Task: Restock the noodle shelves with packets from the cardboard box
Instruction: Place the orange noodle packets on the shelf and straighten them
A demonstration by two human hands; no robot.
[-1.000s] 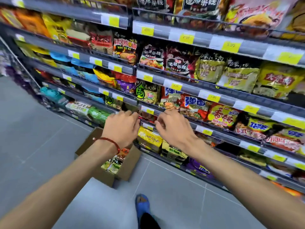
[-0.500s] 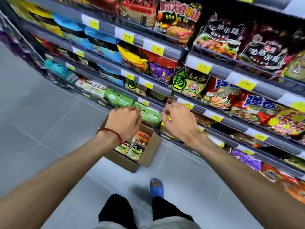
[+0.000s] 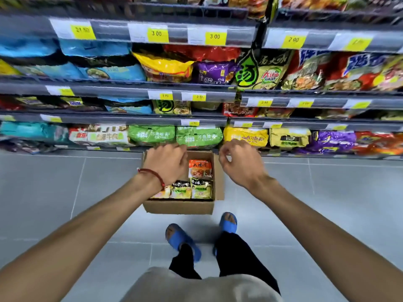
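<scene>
Cardboard box (image 3: 181, 207) of noodle packets (image 3: 201, 188) sits on the floor (image 3: 65, 192) below the lowest shelf (image 3: 135, 149); left hand (image 3: 168, 164) hovers above it, right hand (image 3: 239, 164) beside, both loosely curled, empty. A hasty grab could crush the tight-packed packets.

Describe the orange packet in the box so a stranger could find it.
Find the open cardboard box on the floor below the shelves. Along its right wall, at the shelf end, lies the orange noodle packet, just right of the left hand. Its bright orange sets it apart from the yellow-green, black-topped packets nearer the person.
</scene>
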